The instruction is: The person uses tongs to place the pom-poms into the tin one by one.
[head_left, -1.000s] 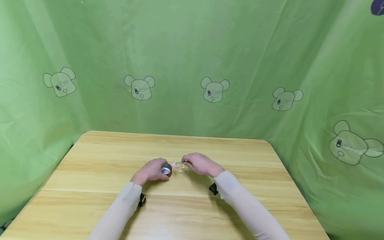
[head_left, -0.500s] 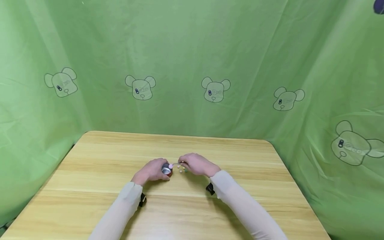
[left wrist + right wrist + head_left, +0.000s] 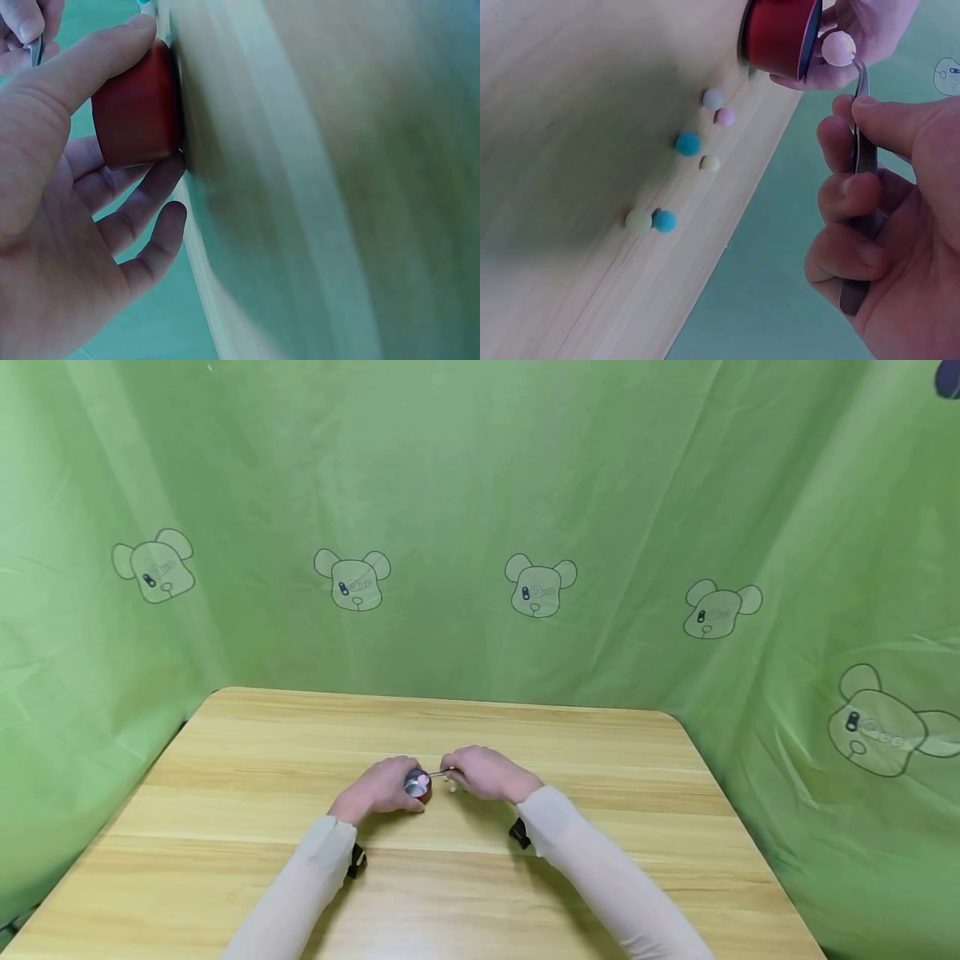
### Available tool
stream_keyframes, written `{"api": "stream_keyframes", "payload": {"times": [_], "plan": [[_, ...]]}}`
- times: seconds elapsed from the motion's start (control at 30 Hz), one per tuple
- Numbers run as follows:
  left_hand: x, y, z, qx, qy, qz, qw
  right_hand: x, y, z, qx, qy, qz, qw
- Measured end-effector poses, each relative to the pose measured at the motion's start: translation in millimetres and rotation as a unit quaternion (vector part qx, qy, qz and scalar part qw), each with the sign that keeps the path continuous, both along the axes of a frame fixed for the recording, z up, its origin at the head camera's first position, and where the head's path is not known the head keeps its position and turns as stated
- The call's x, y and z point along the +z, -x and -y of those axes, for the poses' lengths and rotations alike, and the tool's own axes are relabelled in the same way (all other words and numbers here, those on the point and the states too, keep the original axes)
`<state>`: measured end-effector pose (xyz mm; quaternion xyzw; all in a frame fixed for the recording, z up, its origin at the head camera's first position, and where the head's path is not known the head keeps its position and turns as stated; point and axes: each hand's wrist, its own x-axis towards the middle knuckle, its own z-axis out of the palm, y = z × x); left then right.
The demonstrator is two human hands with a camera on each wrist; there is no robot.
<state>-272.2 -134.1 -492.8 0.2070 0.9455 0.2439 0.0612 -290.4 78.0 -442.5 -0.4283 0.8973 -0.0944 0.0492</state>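
Observation:
A small red round tin (image 3: 139, 112) with a silvery inside stands on the table, its mouth up. My left hand (image 3: 382, 787) holds it around the side, thumb on one side and fingers on the other. In my right hand (image 3: 486, 773) I grip metal tweezers (image 3: 865, 161), fingers curled along the shaft. Their tips pinch a pale pink ball (image 3: 838, 48), which is at the tin's mouth, overlapping the opening in the head view. Several small balls lie on the table beside the tin, among them a blue ball (image 3: 688, 144), a pink ball (image 3: 725, 116) and a cream ball (image 3: 638, 221).
The wooden table (image 3: 225, 752) spreads around both hands. A green curtain (image 3: 450, 485) printed with bear heads hangs behind it and at both sides. Each wrist carries a black camera mount, such as the right mount (image 3: 519, 833).
My right hand has moved left with the tweezers, bringing the pink ball from beside the tin to its mouth. The left hand keeps its hold on the tin.

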Motion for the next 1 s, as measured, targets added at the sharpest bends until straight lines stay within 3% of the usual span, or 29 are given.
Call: {"api": "stream_keyframes", "payload": {"times": [0.33, 1.0], "plan": [[-0.9, 0.7, 1.1, 0.000, 0.000, 0.003, 1.0000, -7.7, 4.6, 3.3, 0.005, -0.007, -0.001, 1.000], [1.2, 1.4, 0.4, -0.004, 0.008, 0.005, 0.9999, -6.6, 5.2, 7.5, 0.016, -0.009, 0.009, 1.000]]}}
